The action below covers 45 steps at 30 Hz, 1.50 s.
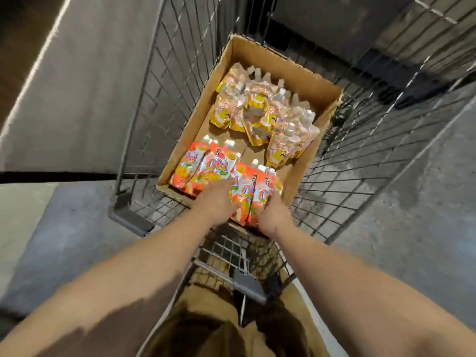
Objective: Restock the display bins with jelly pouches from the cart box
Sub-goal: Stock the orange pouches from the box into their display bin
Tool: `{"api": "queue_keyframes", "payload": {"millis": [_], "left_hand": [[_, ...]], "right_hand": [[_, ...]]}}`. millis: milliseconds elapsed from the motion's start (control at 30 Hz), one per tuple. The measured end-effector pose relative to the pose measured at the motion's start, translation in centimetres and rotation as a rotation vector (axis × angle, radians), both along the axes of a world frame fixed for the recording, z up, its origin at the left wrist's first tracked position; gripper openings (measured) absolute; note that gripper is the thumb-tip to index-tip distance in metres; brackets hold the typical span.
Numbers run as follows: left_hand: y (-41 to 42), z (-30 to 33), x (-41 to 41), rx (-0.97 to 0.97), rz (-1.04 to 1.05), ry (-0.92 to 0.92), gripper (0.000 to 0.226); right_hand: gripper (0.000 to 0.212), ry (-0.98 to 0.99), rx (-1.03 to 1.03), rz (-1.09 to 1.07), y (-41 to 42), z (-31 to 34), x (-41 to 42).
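1. Reaching down from 6 o'clock, both bare forearms ran toward the middle of the view, over the wire cart [365,161], whose near end and grey handle piece [248,283] lay just under the arms.
2. The cart's wire walls rose close on both long sides of the cardboard box [260,56], at 9 and 3 o'clock, so the only open way out of the box was straight up; grey floor [425,207] lay outside the cart at 3 o'clock and a pale panel [85,99] stood at 10 o'clock.
3. The left hand [219,199] lay at the near end of the box with its fingers pushed in among the orange jelly pouches [247,191]; the fingertips were hidden, so how far they were spread could not be told.
4. The right hand [275,212], just beside it toward 3 o'clock, had its fingers curled round the near right edge of the same bunch of orange pouches, gripping it.
5. Those orange pouches stood packed between the two hands, white caps pointing to 12 o'clock, with red-orange fronts and blurred lettering.
6. More orange pouches [198,171] lay flat at the box's near left corner, touching the left hand.
7. Bare cardboard floor showed in a strip across the middle of the box.
8. Yellow and pink pouches [260,109] with clear caps were heaped at the far half of the box, toward 12 o'clock, leaning on one another and reaching the right wall.
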<state>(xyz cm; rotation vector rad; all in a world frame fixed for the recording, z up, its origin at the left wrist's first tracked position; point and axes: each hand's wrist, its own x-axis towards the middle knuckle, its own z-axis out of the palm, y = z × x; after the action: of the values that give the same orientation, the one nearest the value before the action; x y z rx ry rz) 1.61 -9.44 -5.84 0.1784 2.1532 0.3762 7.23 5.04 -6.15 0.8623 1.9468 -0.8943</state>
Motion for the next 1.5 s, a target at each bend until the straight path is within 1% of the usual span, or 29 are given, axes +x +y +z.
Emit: {"api": "queue_keyframes", "payload": {"millis": [100,200,267,333,367,400,467,500,533,567,667,733,800,833,933,967,1033,1133,1167,1200,1267,1300,1367,1400,1433,1500], "left_hand": [[0.5,-2.6,-0.2,-0.01,0.078,-0.105,0.072],[1.5,-3.9,0.1,0.002,0.171,-0.183,0.063],[2.1,-4.3,0.0,-0.046,0.195,-0.23,0.053],[2.4,-4.5,-0.2,-0.094,0.183,-0.283,0.038],[2.4,-4.6,-0.3,-0.105,0.184,-0.302,0.035],[2.1,-4.7,-0.3,-0.106,0.204,-0.322,0.036],[1.6,-4.9,-0.3,-0.074,0.281,-0.353,0.048],[1.3,-4.6,-0.3,-0.062,0.306,-0.36,0.052],[1.0,-4.3,-0.4,-0.045,0.337,-0.372,0.051],[0.6,-4.3,-0.3,-0.019,0.373,-0.377,0.044],[0.0,-2.9,-0.5,0.077,0.477,-0.375,0.014],[-0.1,-2.0,-0.4,0.148,0.541,-0.376,0.013],[-0.5,-0.7,-0.2,0.194,0.591,-0.361,0.015],[-0.7,-0.2,0.1,0.217,0.632,-0.343,0.02],[-1.3,2.2,1.0,0.314,0.792,-0.349,0.041],[-1.6,3.1,1.4,0.356,0.853,-0.371,0.044],[-2.2,5.0,2.5,0.455,0.946,-0.397,0.055],[-3.6,7.3,4.5,0.587,1.085,-0.344,0.077],[-4.1,8.0,5.3,0.641,1.162,-0.332,0.078],[-4.4,9.3,6.3,0.704,1.241,-0.301,0.072],[-4.8,11.9,8.4,0.811,1.409,-0.196,0.046],[-5.3,12.9,9.4,0.841,1.478,-0.14,0.036],[-6.6,14.5,11.7,0.877,1.575,-0.036,0.023],[-7.7,14.8,13.0,0.902,1.612,-0.002,0.021],[-9.0,15.3,14.6,0.905,1.647,0.021,0.023],[-11.8,16.1,18.3,0.883,1.725,0.104,0.034]], "right_hand": [[0.055,-0.084,0.014,-0.184,-0.4,-2.1,-0.7],[0.059,-0.152,0.008,-0.335,-0.5,-3.2,-1.0],[0.069,-0.186,-0.013,-0.378,-0.9,-3.8,-1.0],[0.075,-0.198,0.019,-0.381,-0.9,-5.1,-0.6],[0.072,-0.204,0.034,-0.386,-0.9,-5.4,-0.5],[0.064,-0.214,0.035,-0.398,-1.0,-5.4,-0.6],[0.033,-0.218,-0.023,-0.465,-1.2,-4.9,-1.1],[0.027,-0.217,-0.07,-0.502,-1.3,-4.7,-1.2],[0.028,-0.205,-0.116,-0.534,-1.3,-4.7,-1.2],[0.035,-0.179,-0.165,-0.563,-1.3,-4.6,-1.1],[0.052,-0.077,-0.283,-0.621,-1.1,-3.2,-1.1],[0.059,-0.026,-0.336,-0.624,-0.6,-2.2,-1.2],[0.067,0.026,-0.384,-0.596,-0.1,-1.0,-1.3],[0.066,0.035,-0.405,-0.572,0.3,-0.4,-1.5],[0.047,0.033,-0.511,-0.489,1.6,3.1,-2.1],[0.046,0.02,-0.558,-0.447,2.0,4.3,-2.2],[0.053,0.033,-0.59,-0.316,2.6,6.5,-2.1],[0.05,0.128,-0.621,-0.157,1.8,10.2,-2.4],[0.045,0.137,-0.652,-0.132,1.3,11.3,-2.5],[0.037,0.138,-0.692,-0.108,0.5,12.5,-2.6],[0.019,0.113,-0.745,-0.013,-1.3,14.9,-2.4],[0.015,0.099,-0.762,0.051,-2.3,15.8,-2.2],[0.018,0.083,-0.793,0.184,-4.5,17.3,-1.2],[0.019,0.089,-0.807,0.233,-5.8,18.1,-0.5],[0.021,0.092,-0.816,0.271,-7.2,18.6,0.4],[0.024,0.079,-0.817,0.346,-10.4,19.5,2.8]]}}
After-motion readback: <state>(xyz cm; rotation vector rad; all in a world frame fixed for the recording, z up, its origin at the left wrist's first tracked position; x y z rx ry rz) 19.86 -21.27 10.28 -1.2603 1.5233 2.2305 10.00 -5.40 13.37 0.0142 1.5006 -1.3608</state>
